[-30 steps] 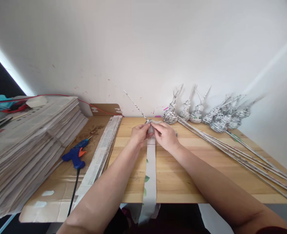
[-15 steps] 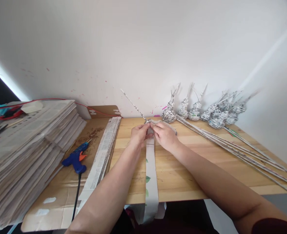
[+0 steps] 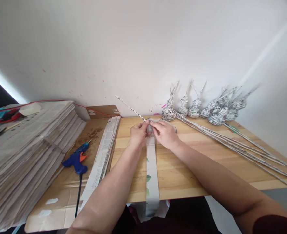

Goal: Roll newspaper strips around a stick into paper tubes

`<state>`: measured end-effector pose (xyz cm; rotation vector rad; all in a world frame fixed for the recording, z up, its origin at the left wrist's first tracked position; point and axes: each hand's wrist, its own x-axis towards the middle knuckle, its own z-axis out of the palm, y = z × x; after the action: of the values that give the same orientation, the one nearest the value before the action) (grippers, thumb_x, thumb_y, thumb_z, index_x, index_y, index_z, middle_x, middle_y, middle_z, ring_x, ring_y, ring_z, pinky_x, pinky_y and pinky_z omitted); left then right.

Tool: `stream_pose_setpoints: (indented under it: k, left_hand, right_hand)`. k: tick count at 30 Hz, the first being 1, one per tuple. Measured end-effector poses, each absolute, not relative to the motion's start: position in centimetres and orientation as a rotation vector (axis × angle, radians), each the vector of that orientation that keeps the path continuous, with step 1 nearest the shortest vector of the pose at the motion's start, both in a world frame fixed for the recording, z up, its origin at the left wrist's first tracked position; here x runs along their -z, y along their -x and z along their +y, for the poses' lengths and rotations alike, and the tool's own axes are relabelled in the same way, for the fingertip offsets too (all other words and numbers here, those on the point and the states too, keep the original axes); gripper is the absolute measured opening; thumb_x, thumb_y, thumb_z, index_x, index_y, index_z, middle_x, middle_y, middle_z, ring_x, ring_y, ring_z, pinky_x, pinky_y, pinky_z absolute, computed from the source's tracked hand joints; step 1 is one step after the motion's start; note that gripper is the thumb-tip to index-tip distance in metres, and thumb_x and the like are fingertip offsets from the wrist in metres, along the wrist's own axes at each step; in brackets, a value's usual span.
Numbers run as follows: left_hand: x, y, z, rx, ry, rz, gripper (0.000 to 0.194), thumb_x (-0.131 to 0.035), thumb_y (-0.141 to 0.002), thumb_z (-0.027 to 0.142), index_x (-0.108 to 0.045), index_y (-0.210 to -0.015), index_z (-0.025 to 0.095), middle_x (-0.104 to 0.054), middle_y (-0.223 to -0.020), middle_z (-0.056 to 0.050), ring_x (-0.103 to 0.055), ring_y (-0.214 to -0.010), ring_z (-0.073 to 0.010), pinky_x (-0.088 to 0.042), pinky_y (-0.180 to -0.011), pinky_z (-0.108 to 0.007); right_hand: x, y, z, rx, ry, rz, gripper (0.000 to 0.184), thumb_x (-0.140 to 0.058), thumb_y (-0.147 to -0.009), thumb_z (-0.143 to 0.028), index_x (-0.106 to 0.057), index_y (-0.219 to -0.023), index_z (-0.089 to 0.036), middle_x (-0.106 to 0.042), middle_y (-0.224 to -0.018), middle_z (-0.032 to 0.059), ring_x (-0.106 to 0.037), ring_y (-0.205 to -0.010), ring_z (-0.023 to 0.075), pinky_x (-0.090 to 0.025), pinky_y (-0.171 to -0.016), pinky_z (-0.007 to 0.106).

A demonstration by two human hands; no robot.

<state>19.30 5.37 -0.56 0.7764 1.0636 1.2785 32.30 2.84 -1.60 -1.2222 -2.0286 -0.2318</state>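
A thin rolled paper stick (image 3: pixel 131 108), speckled black and white, slants up and left from my fingertips. My left hand (image 3: pixel 138 132) pinches its lower end between thumb and fingers. Close against it, my right hand (image 3: pixel 165 134) is closed with thumb and fingertips on the paper strip (image 3: pixel 152 169) at the rolled end. That long pale strip with green leaf prints runs down from under my hands and droops over the table's front edge. More greyish paper (image 3: pixel 174 127) shows behind my right hand. The exact place where stick and strip meet is partly covered by my fingers.
On the left, a blue glue gun (image 3: pixel 77 159) lies on cardboard (image 3: pixel 60 191), beside a tall newspaper stack (image 3: pixel 48 136) and a pile of cut strips (image 3: pixel 104 146). Several woven paper gourd shapes (image 3: pixel 169 112) stand along the wall. Long paper sticks (image 3: pixel 221 143) cross the wooden table (image 3: pixel 180 175) at right.
The paper stick has tipped lower toward the left. My hands stay nearly in place with small finger movements, and the view has shifted slightly.
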Motion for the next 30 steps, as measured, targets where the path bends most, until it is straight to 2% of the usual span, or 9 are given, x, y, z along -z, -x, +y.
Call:
stream_pose_setpoints:
  k: [5, 8, 12, 15, 17, 20, 24, 27, 30]
  left_hand:
    - [0.7, -19.1, 5.3, -1.313, -0.887, 1.048, 0.040, -0.079, -0.060, 0.046, -0.067, -0.072, 0.011, -0.057, -0.057, 0.001, -0.049, -0.050, -0.0066, -0.048, -0.051, -0.021]
    - [0.8, -19.0, 5.3, -1.325, -0.956, 1.045, 0.039, -0.077, -0.062, 0.048, -0.067, -0.072, 0.011, -0.058, -0.059, 0.000, -0.049, -0.050, -0.0070, -0.046, -0.049, -0.021]
    - [0.7, -18.7, 5.5, -1.336, -0.989, 1.130, 0.034, -0.074, -0.067, 0.045, -0.066, -0.071, 0.012, -0.059, -0.058, 0.000, -0.048, -0.049, -0.0078, -0.040, -0.044, -0.019]
    - [0.6, -18.5, 5.7, -1.339, -1.009, 1.156, 0.030, -0.072, -0.069, 0.043, -0.066, -0.070, 0.013, -0.059, -0.058, -0.001, -0.048, -0.048, -0.0082, -0.036, -0.043, -0.019]
    - [0.7, -18.4, 5.8, -1.334, -1.034, 1.147, 0.029, -0.071, -0.070, 0.042, -0.066, -0.069, 0.013, -0.060, -0.057, -0.001, -0.047, -0.047, -0.0083, -0.034, -0.043, -0.019]
    - [1.0, -18.5, 6.0, -1.325, -1.069, 1.138, 0.027, -0.071, -0.070, 0.041, -0.068, -0.070, 0.014, -0.060, -0.057, 0.000, -0.046, -0.047, -0.0085, -0.033, -0.044, -0.020]
    - [1.0, -18.5, 5.9, -1.330, -1.156, 1.159, 0.024, -0.072, -0.070, 0.039, -0.069, -0.071, 0.015, -0.059, -0.057, 0.000, -0.046, -0.047, -0.0082, -0.035, -0.046, -0.020]
    - [0.7, -18.5, 5.6, -1.327, -1.174, 1.153, 0.021, -0.072, -0.070, 0.035, -0.069, -0.070, 0.015, -0.057, -0.056, 0.001, -0.046, -0.046, -0.0082, -0.035, -0.043, -0.020]
    - [0.4, -18.4, 5.5, -1.289, -1.162, 1.156, 0.019, -0.074, -0.069, 0.033, -0.069, -0.070, 0.015, -0.055, -0.055, 0.002, -0.044, -0.044, -0.0078, -0.035, -0.040, -0.019]
  right_hand:
    - [1.5, -32.0, 2.7, 0.172, 1.186, -1.949, 0.024, -0.048, -0.090, -0.018, -0.066, -0.105, -0.020, -0.069, -0.090, 0.0085, -0.062, -0.085, 0.0211, -0.048, -0.080, 0.035]
    - [1.8, -31.8, 2.8, -0.022, 1.173, -1.840, 0.020, -0.053, -0.085, -0.018, -0.063, -0.101, -0.021, -0.068, -0.088, 0.0060, -0.063, -0.082, 0.0187, -0.049, -0.077, 0.032]
    - [2.0, -31.6, 3.3, -0.597, 1.152, -1.576, 0.021, -0.060, -0.076, -0.022, -0.059, -0.097, -0.020, -0.066, -0.078, 0.0018, -0.062, -0.069, 0.0149, -0.050, -0.064, 0.028]
    - [1.7, -31.7, 3.6, -1.095, 1.111, -1.376, 0.021, -0.061, -0.074, -0.030, -0.060, -0.092, -0.019, -0.066, -0.077, 0.0027, -0.063, -0.067, 0.0156, -0.044, -0.051, 0.024]
    - [1.5, -31.8, 3.7, -1.281, 1.092, -1.276, 0.022, -0.063, -0.075, -0.037, -0.062, -0.086, -0.018, -0.067, -0.077, 0.0043, -0.064, -0.067, 0.0163, -0.040, -0.046, 0.022]
    - [1.5, -31.9, 3.7, -1.315, 1.100, -1.222, 0.030, -0.069, -0.072, -0.047, -0.063, -0.078, -0.018, -0.067, -0.072, 0.0035, -0.062, -0.063, 0.0150, -0.036, -0.044, 0.021]
    - [1.8, -31.7, 3.7, -1.256, 1.137, -1.212, 0.033, -0.077, -0.064, -0.047, -0.062, -0.070, -0.017, -0.061, -0.062, 0.0006, -0.058, -0.058, 0.0127, -0.033, -0.043, 0.020]
    - [1.9, -31.7, 3.7, -1.196, 1.208, -1.254, 0.032, -0.075, -0.066, -0.046, -0.062, -0.071, -0.017, -0.060, -0.058, -0.0001, -0.055, -0.053, 0.0122, -0.032, -0.042, 0.021]
    - [2.1, -31.8, 3.7, -1.042, 1.269, -1.378, 0.029, -0.071, -0.071, -0.045, -0.060, -0.071, -0.018, -0.062, -0.057, 0.0001, -0.055, -0.050, 0.0127, -0.037, -0.045, 0.023]
